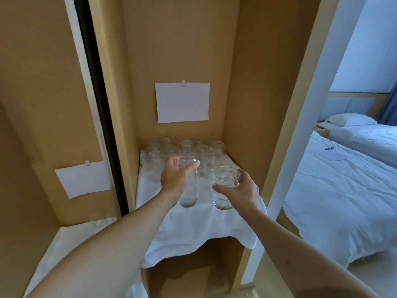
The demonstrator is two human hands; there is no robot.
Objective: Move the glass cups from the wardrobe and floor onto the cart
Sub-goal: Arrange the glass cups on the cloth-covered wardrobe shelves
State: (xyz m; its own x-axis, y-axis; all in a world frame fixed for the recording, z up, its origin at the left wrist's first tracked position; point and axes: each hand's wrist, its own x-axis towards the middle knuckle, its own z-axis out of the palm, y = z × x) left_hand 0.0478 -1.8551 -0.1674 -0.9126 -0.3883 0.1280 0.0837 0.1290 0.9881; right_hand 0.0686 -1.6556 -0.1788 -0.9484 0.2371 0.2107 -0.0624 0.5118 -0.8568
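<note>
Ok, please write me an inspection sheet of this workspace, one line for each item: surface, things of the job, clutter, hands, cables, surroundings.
Surface: wardrobe shelf covered with a white cloth that hangs over the front edge.
Job's things: tall glass cup and shorter glass cup at the front; a cluster of glass cups at the back.
Clutter: two white paper sheets, one on the back wall, one in the left compartment.
Hands: left hand grips the tall glass cup near its rim; right hand grips the shorter glass cup.
Cables: nothing seen.
Surroundings: bed with white linen to the right; no cart in view.
</note>
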